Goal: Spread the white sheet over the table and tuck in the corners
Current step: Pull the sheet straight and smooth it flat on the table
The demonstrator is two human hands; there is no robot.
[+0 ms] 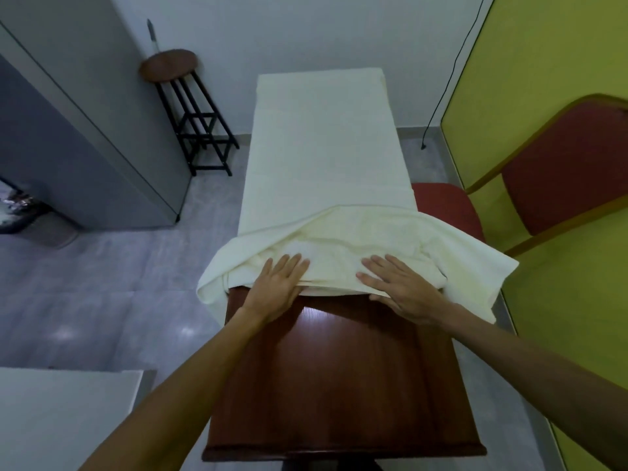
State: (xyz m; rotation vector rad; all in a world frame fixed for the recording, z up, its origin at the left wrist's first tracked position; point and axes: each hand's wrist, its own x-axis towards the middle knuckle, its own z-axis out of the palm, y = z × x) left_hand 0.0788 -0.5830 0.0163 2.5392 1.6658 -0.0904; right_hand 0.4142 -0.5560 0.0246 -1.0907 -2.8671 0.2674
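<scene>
A white sheet [323, 158] covers the far part of a long brown wooden table [339, 385]. Its near end is bunched in folds across the table's middle, and loose flaps hang off both sides. The near half of the table top is bare. My left hand [277, 285] lies flat, fingers straight, on the left part of the sheet's near edge. My right hand [396, 283] lies flat with spread fingers on the right part of that edge. Both palms press on the cloth where it meets the bare wood.
A red padded chair [557, 178] with a wooden frame stands close to the table's right side, against a yellow-green wall. A round wooden stool [170, 64] on black legs stands at the far left. A grey cabinet [85, 130] fills the left. A white surface [61, 416] sits at the near left.
</scene>
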